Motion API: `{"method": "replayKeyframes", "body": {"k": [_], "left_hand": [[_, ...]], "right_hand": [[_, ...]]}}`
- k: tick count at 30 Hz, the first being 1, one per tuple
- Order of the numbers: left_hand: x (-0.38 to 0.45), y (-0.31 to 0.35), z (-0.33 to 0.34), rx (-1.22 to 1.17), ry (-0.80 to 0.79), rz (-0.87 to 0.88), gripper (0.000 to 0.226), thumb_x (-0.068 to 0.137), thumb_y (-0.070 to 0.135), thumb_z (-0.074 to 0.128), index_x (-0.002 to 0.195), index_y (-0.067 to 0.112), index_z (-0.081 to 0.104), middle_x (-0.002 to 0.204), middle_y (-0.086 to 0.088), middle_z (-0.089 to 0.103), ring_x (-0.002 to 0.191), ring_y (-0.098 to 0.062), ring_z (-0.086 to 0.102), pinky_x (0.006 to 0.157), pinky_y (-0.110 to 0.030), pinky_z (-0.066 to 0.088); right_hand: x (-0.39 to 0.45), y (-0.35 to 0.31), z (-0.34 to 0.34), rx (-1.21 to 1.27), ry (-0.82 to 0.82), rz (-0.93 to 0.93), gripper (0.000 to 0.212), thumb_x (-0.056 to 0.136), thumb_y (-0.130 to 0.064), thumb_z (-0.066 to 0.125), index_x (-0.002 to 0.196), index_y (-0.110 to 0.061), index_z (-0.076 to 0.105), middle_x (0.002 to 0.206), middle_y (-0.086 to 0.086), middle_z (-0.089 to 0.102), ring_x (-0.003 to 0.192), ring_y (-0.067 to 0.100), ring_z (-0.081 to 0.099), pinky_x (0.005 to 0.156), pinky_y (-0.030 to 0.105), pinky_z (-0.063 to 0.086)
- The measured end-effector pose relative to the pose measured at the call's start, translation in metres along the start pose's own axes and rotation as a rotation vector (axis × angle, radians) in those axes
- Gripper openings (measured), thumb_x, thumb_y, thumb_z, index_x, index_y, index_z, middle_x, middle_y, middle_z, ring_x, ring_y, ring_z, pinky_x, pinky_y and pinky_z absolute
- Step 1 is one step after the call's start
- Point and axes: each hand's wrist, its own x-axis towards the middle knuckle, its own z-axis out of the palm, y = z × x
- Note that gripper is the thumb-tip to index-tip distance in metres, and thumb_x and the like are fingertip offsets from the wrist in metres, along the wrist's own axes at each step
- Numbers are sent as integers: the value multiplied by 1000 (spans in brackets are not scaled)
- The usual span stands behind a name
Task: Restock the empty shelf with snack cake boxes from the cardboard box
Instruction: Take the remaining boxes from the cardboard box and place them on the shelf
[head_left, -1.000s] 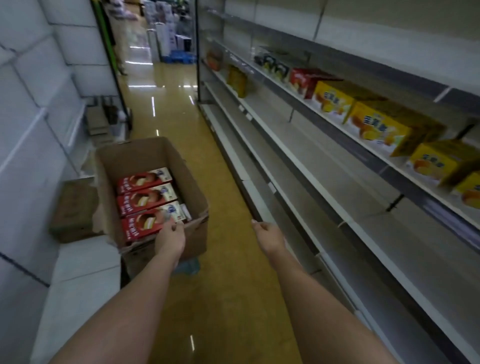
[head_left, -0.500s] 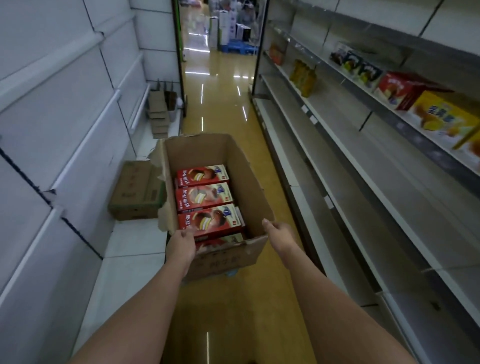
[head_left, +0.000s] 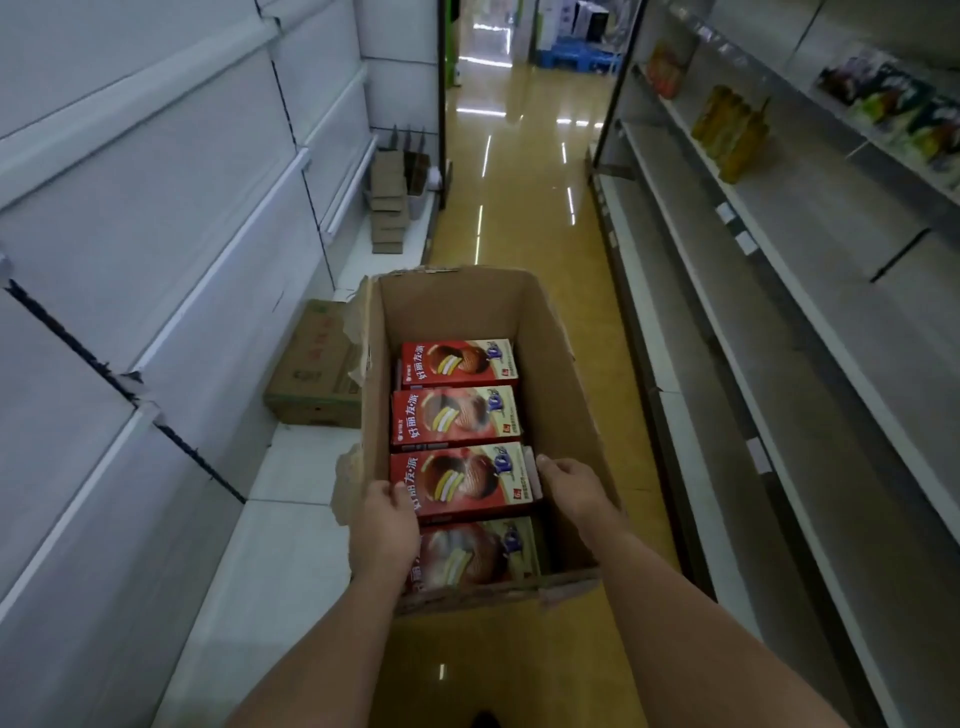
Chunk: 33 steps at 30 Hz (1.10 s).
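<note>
An open cardboard box (head_left: 566, 364) stands in the aisle in front of me, holding several red snack cake boxes in a row. My left hand (head_left: 384, 530) grips the left end of the third red snack cake box (head_left: 462, 480), and my right hand (head_left: 574, 491) grips its right end. Another red box (head_left: 483, 558) lies nearer to me, partly under my left hand. Two more red boxes (head_left: 457, 387) lie beyond. The empty grey shelves (head_left: 810, 395) run along my right.
A closed cardboard carton (head_left: 314, 369) sits on the low white ledge at the left, beside the open box. Flattened cardboard (head_left: 389, 208) leans further down the left wall. Yellow packs (head_left: 732, 132) and other goods stand on far right shelves. The yellow aisle floor (head_left: 519, 182) stretches ahead.
My view turned left from the right shelves to the box. My right hand came over from the aisle into the box, and both hands now hold the third red box's ends.
</note>
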Motion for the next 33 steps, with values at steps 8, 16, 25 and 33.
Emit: {"method": "replayKeyframes", "body": {"k": [8,16,25,33], "left_hand": [[50,-31,67,-62,-265,-238,49,99,42,40,126,4,53,113,-18,64,101,-36,62,90,-46,52],[93,-72,120,-312,-305,-554,54,95,39,51,138,7,46,129,-22,56,113,-38,56,97,-44,47],[136,-135,187,-439,-325,-776,78,71,59,69,133,17,50,130,-17,56,111,-35,59,94,-50,51],[121,-100,180,-71,-159,-836,97,80,55,63,151,12,13,152,-17,12,138,-39,21,112,-50,29]], "right_hand": [[73,24,16,0,-145,147,26,98,-31,49,104,-8,60,108,11,66,101,26,63,94,42,50],[124,79,39,-75,-192,343,30,94,-22,56,117,-4,59,120,16,61,110,31,58,92,39,48],[173,110,61,-134,-199,484,42,93,-17,59,129,2,50,131,20,54,121,32,52,97,36,42],[190,132,85,-179,-238,514,40,90,-4,57,130,1,51,132,20,54,111,29,55,78,29,46]]}}
